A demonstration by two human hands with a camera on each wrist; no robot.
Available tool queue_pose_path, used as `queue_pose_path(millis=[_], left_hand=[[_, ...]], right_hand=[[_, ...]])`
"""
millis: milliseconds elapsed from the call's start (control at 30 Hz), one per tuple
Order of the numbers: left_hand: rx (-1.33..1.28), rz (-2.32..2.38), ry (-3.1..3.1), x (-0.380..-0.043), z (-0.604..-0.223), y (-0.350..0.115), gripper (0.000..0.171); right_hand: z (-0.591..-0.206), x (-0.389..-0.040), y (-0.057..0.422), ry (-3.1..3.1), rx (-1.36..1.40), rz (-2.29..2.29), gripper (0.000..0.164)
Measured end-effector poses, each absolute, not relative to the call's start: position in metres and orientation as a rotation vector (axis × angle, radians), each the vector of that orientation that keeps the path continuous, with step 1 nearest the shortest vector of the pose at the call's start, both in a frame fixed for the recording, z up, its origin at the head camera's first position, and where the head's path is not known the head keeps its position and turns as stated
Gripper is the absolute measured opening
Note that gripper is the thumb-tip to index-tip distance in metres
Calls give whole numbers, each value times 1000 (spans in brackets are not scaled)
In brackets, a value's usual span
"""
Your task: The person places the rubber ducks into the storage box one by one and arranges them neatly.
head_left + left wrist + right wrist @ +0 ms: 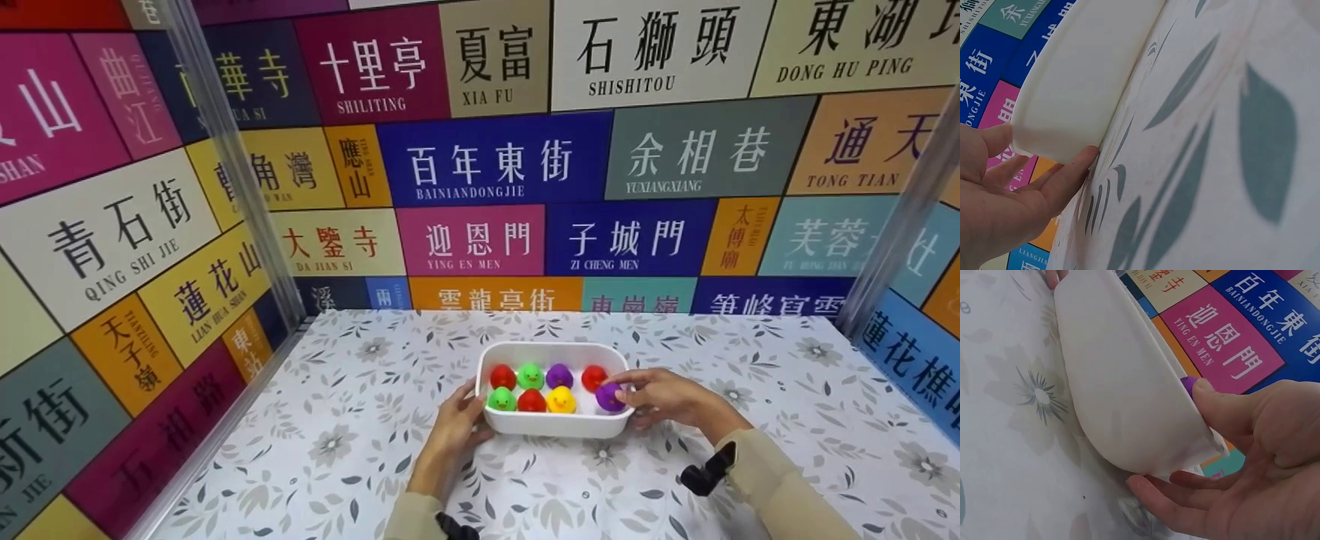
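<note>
A white plastic tray (555,427) holds several small toy ducks in two rows, in red, green, purple and yellow. At the tray's left end my left hand (455,425) grips it, thumb at the rim; the left wrist view shows the fingers (1075,171) against the end wall and low by the tabletop. My right hand (671,399) is at the other end, its thumb over the rim and touching a purple duck (609,399). In the right wrist view, the other fingers (1168,503) lie outside and under the tray's end, while the wall hides most of the ducks.
A white tablecloth (337,397) with grey flowers and leaves covers the table. Walls of coloured panels (495,159) with Chinese lettering stand behind and at the sides. Clear upright posts (244,187) run up at the back corners.
</note>
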State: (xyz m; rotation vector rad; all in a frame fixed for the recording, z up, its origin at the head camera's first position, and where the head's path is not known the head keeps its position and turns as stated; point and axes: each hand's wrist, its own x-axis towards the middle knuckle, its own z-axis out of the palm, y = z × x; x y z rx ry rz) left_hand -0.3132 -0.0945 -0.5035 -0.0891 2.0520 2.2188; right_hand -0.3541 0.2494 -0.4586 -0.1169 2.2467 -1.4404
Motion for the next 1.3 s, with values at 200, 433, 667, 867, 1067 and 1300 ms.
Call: queue_pose_path(millis=[200,433,667,867,1067,1300], left_hand=[[-121,2214,2039,-312,-503,-92,54],[-74,2206,2074,-314,-503,-91,52],[-111,2203,2072,-314,-503,-92,52],[-135,2211,2053,-315,-504,-92,52],[-140,2206,2047,-314,-504,-93,53],[-107,2210,2058,-314,-503,-94,53]], right_hand=[[-457,-358,241,2288,10,-1357,46],[-454,-364,233,2359,89,-1217,49],[-455,-366,228,2432,93,-1158,33],[-458,-364,226,2474,51,-1180,30],[-460,-362,226,2536,1,-1149,40],[-464,-364,222,2679,-55,-1042,53]])
